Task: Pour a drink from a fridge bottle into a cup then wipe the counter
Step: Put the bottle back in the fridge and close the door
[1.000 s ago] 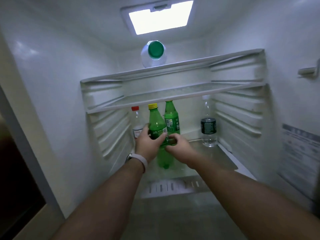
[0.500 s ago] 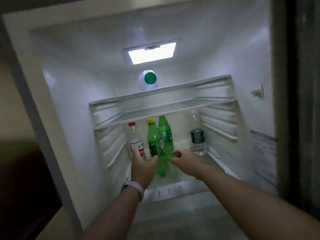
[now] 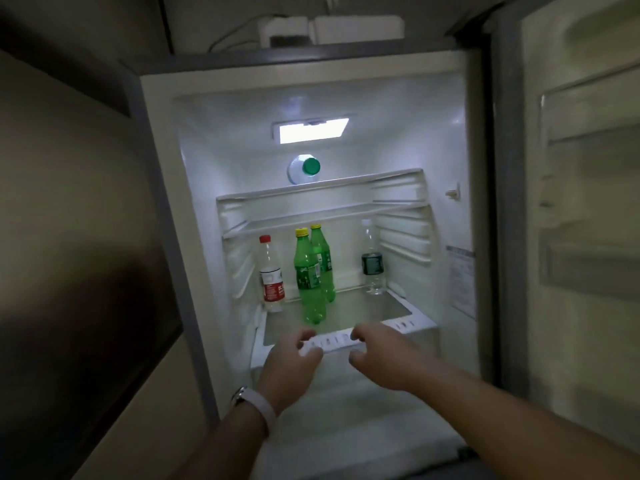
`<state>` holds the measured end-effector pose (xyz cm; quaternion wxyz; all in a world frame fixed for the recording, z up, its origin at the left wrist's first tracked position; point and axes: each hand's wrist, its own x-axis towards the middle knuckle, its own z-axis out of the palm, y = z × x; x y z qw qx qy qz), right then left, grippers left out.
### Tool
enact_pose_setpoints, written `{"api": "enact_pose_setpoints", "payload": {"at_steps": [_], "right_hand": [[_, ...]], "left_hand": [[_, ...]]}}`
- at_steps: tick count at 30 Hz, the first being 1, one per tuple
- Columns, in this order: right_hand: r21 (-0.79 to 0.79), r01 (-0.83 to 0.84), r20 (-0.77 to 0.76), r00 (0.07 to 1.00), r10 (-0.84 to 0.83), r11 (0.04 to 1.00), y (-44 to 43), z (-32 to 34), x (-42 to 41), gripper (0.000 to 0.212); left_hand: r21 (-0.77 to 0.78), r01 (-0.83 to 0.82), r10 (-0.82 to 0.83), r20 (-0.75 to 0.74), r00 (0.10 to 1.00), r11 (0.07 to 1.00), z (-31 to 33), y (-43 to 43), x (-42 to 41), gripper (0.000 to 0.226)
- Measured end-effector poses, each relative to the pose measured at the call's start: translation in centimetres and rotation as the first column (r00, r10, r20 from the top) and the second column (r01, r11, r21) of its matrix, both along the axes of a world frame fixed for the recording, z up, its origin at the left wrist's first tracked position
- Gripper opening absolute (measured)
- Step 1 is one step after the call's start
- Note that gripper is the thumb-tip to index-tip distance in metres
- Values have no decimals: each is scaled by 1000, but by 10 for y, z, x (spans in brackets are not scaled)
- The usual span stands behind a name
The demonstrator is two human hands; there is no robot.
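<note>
So the white fridge point(image 3: 162, 188) is wide open, interior light point(image 3: 313, 130) on, door swung off to the right. Both hands are out in front of the glass shelf's white front edge point(image 3: 346, 341), empty. The left hand point(image 3: 289, 367) (pale band on the wrist point(image 3: 258, 405)) has its fingers point(image 3: 303, 336) loosely curled and spread, not gripping anything. Same for the right hand point(image 3: 388, 358): fingers half bent, released, touching no bottle as far as I can tell.

The drink is still in the fridge. On that glass shelf there's a green plastic soda bottle with a yellow cap point(image 3: 309, 278) standing upright nearest the front, and a second green yellow-capped bottle point(image 3: 323, 261) just behind it, slightly to the right, partly hidden. Left of them, by the side wall, stands a clear bottle with a red cap and red-white label point(image 3: 272, 275). Well apart on the right, further back, is a clear bottle with a dark label point(image 3: 372, 263).

Up on the top shelf, a clear jug with a green lid point(image 3: 304, 169) lies on its side, cap facing out. On top of the fridge sits a white box point(image 3: 332, 27) with a cable.
</note>
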<state>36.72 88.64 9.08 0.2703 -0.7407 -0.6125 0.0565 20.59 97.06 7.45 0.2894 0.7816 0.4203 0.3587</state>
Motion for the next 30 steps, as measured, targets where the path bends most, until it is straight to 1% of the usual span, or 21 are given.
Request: {"api": "enact_pose_setpoints", "payload": {"at_steps": [3,4,6,10,15,20,21,24,27,30], "right_hand": [[-17,57,25,998,-56,998,-34,-12,-4,46],[-33,66,36,997,-65,997,-44,-16,-5,47],[-66,85,66,995,-80,994,-60,-23,-2,48],[-88,166,125,980,-154,982,-90,-30,4,49],[-99,157,142,980,-142,983,-129,-40,12,46],[-112,85,198,978,-62,990,-190,-46,21,47],[-102,65,213,976,-43,993,-204,-47,24,45],[-70,41,235,972,-23,997,-248,-46,31,39],[-65,20,253,968,-3,998,-296,-41,40,37],[-66,21,265,964,-3,998,-345,-34,53,42]], "left_hand": [[69,80,-63,-222,973,994,-8,-16,-16,40],[94,103,-73,-274,959,990,-11,-21,-19,43],[114,133,-88,-337,937,984,-14,-34,-19,45],[175,222,-138,-395,908,959,-25,-64,-12,45],[310,309,-156,-434,887,899,-34,-108,-8,49],[328,358,-181,-465,867,874,-45,-152,-12,78],[336,365,-184,-464,866,868,-46,-161,-11,80],[364,380,-194,-454,870,851,-48,-194,-1,79],[370,384,-217,-418,882,846,-45,-231,15,72],[330,420,-273,-408,871,846,-42,-274,40,70]]}}
